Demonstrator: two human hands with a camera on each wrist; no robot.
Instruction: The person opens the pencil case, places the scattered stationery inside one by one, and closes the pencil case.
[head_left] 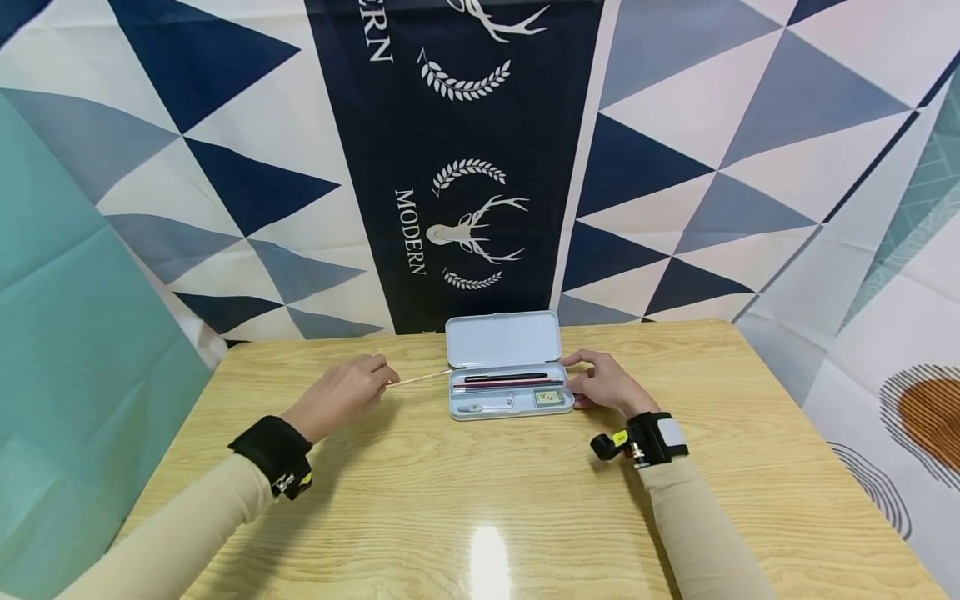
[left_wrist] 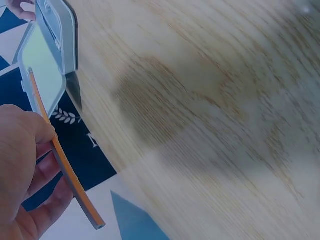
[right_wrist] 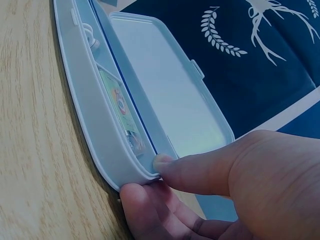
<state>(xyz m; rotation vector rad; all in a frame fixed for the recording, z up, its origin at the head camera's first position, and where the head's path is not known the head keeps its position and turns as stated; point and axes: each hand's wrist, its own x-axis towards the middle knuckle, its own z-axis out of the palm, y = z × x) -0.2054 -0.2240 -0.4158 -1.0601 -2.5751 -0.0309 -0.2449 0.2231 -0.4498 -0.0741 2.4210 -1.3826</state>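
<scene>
My left hand pinches an orange pencil between thumb and fingers, to the left of a pale blue pencil case. The pencil's far tip overlaps the case's left end in the head view. The case lies with its lid raised at the back. At the case's right end, my right hand grips the wall, thumb over the rim and fingers outside. Inside are a black pen, a red pencil, a small yellow-green eraser and a small whitish item.
The case stands near the back edge of the wooden table. Right behind it hangs a patterned cloth, with a teal sheet along the left side. Each wrist wears a black strap with a camera.
</scene>
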